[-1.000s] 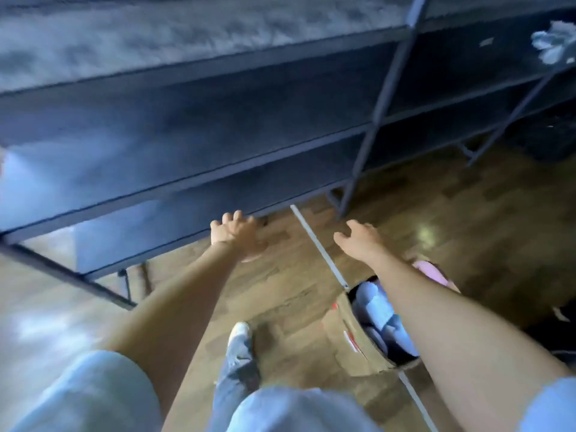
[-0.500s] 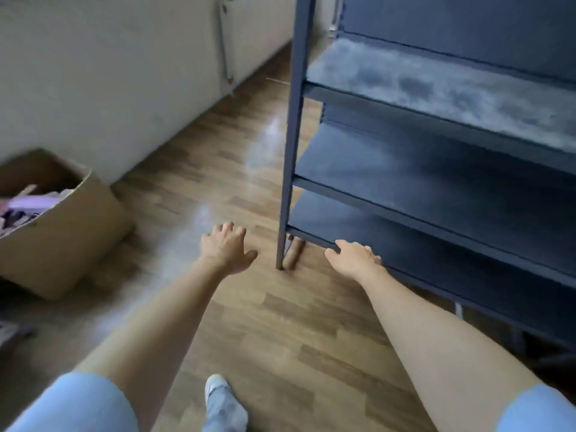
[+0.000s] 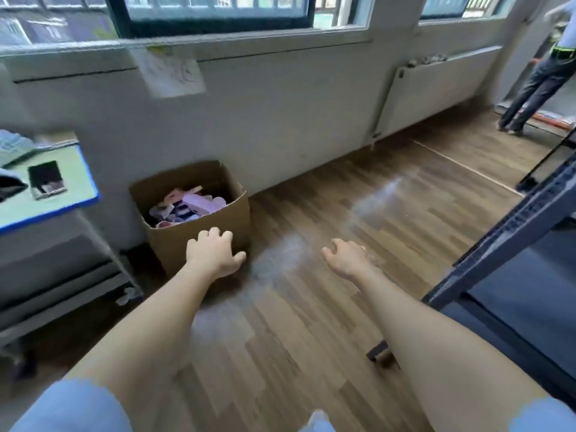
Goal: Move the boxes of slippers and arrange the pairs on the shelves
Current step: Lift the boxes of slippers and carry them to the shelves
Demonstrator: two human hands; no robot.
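An open cardboard box (image 3: 227,219) stands on the wood floor against the white wall, holding a heap of pink and purple slippers (image 3: 190,207). My left hand (image 3: 213,254) reaches out in front of the box's near wall with fingers spread and holds nothing. To its right, over bare floor, my right hand (image 3: 349,258) hangs with relaxed fingers and is empty. The dark metal shelf unit (image 3: 514,232) runs along the right edge, its boards bare.
A green-topped table with a blue rim (image 3: 71,201) stands at the left, a dark phone (image 3: 46,179) on it. A radiator (image 3: 436,85) hangs under the window. Another person (image 3: 542,73) stands at the far right. A shelf foot (image 3: 378,353) rests near my right forearm.
The view has swung left from the shelves, past the shelf's end, to the wall; the box by the wall now sits close ahead. Both hands stay stretched out and empty.
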